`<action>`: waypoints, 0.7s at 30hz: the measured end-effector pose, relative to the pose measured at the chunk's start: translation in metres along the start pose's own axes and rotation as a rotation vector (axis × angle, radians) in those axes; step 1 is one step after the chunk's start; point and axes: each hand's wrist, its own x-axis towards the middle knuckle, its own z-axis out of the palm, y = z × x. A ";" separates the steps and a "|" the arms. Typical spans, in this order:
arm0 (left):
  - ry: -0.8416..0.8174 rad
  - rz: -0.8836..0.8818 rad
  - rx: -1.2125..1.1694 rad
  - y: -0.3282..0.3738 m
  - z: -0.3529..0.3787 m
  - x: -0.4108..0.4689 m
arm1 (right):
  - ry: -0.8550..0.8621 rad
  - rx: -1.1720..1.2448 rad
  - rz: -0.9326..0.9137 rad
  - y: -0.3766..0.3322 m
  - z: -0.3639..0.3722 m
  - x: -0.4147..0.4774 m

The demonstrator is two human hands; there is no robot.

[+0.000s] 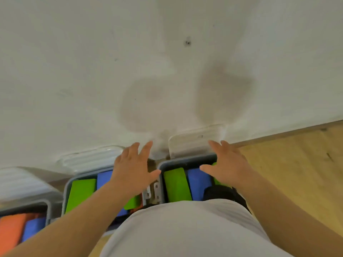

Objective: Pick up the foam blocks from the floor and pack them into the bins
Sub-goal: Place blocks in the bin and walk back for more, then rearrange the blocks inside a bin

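White wall (pixel 92 71) backs three bins (pixel 185 159) packed with green, blue and orange blocks (pixel 177 184), lids (pixel 193 143) tipped open against it. Left hand (pixel 130 173) and right hand (pixel 228 167) hover spread and empty above two bins; bare wood floor (pixel 297 164) lies open rightward.

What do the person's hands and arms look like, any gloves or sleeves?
Both the left hand and the right hand are bare: no gloves, rings or watch show. The forearms are uncovered to the frame edge, so no sleeve is in view. The person wears a white top.
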 end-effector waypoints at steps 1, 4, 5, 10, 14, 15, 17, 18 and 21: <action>0.027 -0.013 -0.004 0.004 -0.008 -0.001 | 0.002 -0.001 -0.018 0.006 -0.008 -0.002; 0.091 -0.074 -0.049 0.026 -0.019 -0.007 | -0.001 -0.025 -0.089 0.025 -0.031 -0.004; 0.113 -0.101 -0.059 0.037 -0.019 -0.011 | -0.009 -0.052 -0.115 0.033 -0.039 -0.005; 0.147 -0.303 -0.113 0.097 0.007 -0.062 | -0.118 -0.262 -0.263 0.064 -0.065 -0.011; 0.102 -0.548 -0.219 0.140 0.035 -0.128 | -0.223 -0.386 -0.430 0.062 -0.058 -0.025; 0.082 -0.615 -0.279 0.148 0.042 -0.148 | -0.254 -0.433 -0.470 0.058 -0.053 -0.030; 0.064 -0.741 -0.378 0.162 0.056 -0.194 | -0.317 -0.536 -0.558 0.048 -0.040 -0.043; 0.074 -0.800 -0.413 0.169 0.065 -0.219 | -0.343 -0.572 -0.603 0.043 -0.032 -0.054; 0.121 -0.998 -0.506 0.186 0.094 -0.293 | -0.398 -0.655 -0.743 0.020 -0.005 -0.090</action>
